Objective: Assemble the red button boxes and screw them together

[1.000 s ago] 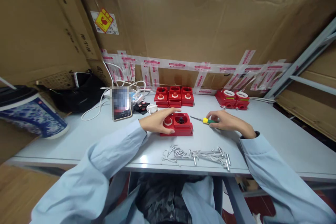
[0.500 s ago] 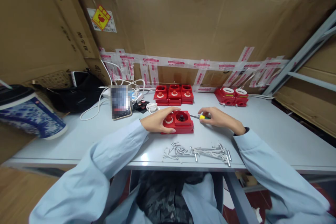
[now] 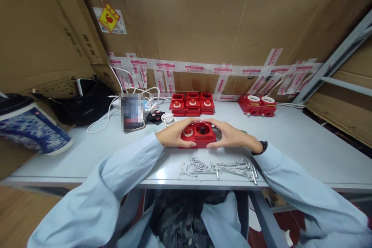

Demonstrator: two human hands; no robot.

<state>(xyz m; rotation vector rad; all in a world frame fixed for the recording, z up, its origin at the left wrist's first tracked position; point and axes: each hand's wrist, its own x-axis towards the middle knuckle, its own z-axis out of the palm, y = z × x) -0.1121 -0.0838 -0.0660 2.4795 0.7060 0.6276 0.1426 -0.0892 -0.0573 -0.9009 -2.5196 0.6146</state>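
A red plastic housing [image 3: 201,143] lies on the table between my hands. It has a red knob [image 3: 187,131] ringed in white on its left part and a round opening with a black part [image 3: 202,129] inside on its right part. My left hand [image 3: 173,134] is wrapped round the left end, thumb on the near side. From the other end, my right hand [image 3: 229,134] grips it the same way. Behind the right hand a bit of a screwdriver [image 3: 243,131] shows; most of it is hidden. Nearer me lie loose screws [image 3: 199,165] and longer metal pins [image 3: 235,167] with whitish strings.
Three similar red housings [image 3: 193,103] stand in a row at the back. Two red pieces with white rings [image 3: 257,105] sit farther right. On the left are a blurred phone [image 3: 133,112], white cables [image 3: 109,113], a black bag [image 3: 94,102] and a large cup [image 3: 37,128]. Cardboard [image 3: 192,19] walls the back.
My right hand has let go of the yellow-and-green screwdriver and moved left onto the red housing's right end. My left hand keeps its hold there. The view has shifted slightly.
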